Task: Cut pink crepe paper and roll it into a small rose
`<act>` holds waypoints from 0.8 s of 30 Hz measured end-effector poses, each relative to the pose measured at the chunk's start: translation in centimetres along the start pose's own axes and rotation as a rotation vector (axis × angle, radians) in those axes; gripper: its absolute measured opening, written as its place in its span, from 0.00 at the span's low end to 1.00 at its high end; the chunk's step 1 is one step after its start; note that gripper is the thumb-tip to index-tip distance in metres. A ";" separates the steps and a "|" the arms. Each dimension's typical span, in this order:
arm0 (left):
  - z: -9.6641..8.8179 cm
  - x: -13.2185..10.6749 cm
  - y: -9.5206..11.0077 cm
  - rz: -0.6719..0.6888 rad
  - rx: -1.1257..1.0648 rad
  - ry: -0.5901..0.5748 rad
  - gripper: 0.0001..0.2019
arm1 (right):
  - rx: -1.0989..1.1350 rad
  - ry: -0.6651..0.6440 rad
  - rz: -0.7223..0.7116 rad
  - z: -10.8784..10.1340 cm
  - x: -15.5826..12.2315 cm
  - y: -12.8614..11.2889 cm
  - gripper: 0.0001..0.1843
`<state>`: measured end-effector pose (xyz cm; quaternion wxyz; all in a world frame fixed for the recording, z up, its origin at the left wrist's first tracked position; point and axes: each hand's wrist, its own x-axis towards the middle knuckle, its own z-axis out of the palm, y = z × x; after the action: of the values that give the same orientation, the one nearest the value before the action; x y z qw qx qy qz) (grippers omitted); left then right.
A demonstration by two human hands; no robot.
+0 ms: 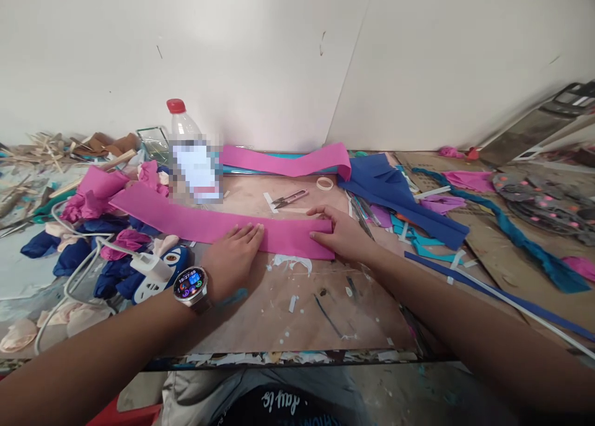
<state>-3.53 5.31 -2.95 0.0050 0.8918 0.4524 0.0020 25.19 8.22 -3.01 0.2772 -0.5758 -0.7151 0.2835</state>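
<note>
A long pink strip (288, 235), crepe paper or cloth by its look, lies across the work surface in front of me. My left hand (237, 252) rests flat on its middle with fingers stretched out, a smartwatch (190, 285) on the wrist. At the strip's right end, my right hand (344, 232) has its thumb on top of the folded-over edge; its index finger curves above the strip, and the other fingers are hidden. Just behind the strip lie thread snips (290, 198) with pink handles and a roll of tape (324, 183).
A second pink strip (283, 161) lies at the back. Left stand a bottle (176, 106) and a lit phone (198, 168), near a power strip (153, 284) with a white cable and crumpled pink and blue pieces. Blue sheets (385, 187) and cardboard (493, 258) are on the right.
</note>
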 end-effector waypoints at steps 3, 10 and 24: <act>0.3 -0.1 0.0 0.014 0.009 0.046 0.28 | -0.025 0.020 -0.033 0.3 -0.4 -0.3 0.19; 0.1 -0.2 0.4 0.011 -0.033 0.057 0.25 | 0.105 -0.014 -0.103 1.4 -1.0 -0.5 0.15; -1.0 -0.5 1.2 -0.005 -0.148 0.127 0.31 | 0.484 -0.151 -0.020 1.6 -1.6 -1.8 0.25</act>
<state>-2.89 4.25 -1.94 0.0423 0.8859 0.4527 0.0919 23.11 6.21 -2.88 0.3554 -0.4628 -0.6507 0.4859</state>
